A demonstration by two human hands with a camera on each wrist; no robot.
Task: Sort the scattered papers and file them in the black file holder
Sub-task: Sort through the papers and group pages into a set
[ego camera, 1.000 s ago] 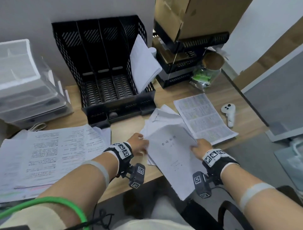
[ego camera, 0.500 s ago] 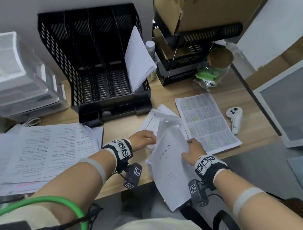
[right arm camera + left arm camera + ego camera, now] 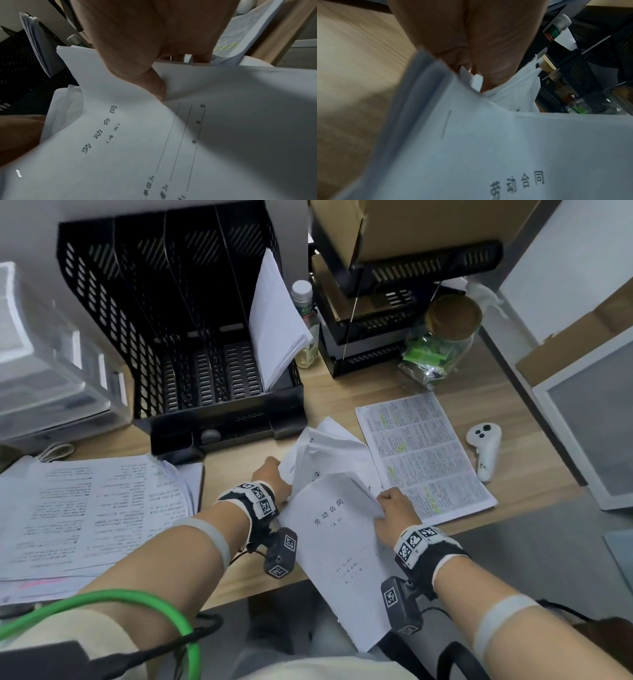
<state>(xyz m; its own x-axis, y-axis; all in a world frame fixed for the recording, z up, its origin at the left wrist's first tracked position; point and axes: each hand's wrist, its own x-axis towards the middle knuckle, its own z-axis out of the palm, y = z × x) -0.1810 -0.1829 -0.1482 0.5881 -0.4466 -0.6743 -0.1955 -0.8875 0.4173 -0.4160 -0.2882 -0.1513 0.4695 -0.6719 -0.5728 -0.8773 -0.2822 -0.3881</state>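
Observation:
A stapled white document (image 3: 337, 546) with a printed title hangs over the desk's front edge, on top of more loose white sheets (image 3: 329, 446). My left hand (image 3: 270, 477) pinches the left edge of that bundle (image 3: 488, 148). My right hand (image 3: 394, 510) grips its right edge, thumb pressed on the cover page (image 3: 137, 142). The black mesh file holder (image 3: 178, 337) stands at the back of the desk; a sheaf of white papers (image 3: 279, 323) leans in its rightmost slot. Its other slots hold nothing.
A wide stack of printed papers (image 3: 89, 515) lies at the left. A highlighted printed sheet (image 3: 424, 457) and a white controller (image 3: 484, 448) lie at the right. Clear drawers (image 3: 44, 364), a bottle (image 3: 303, 313), black trays (image 3: 394, 313) and a jar (image 3: 442, 340) line the back.
The cover document has been lifted and curled up off the pile between both hands. My left hand has gone further under the sheets' left edge. The head view has moved closer.

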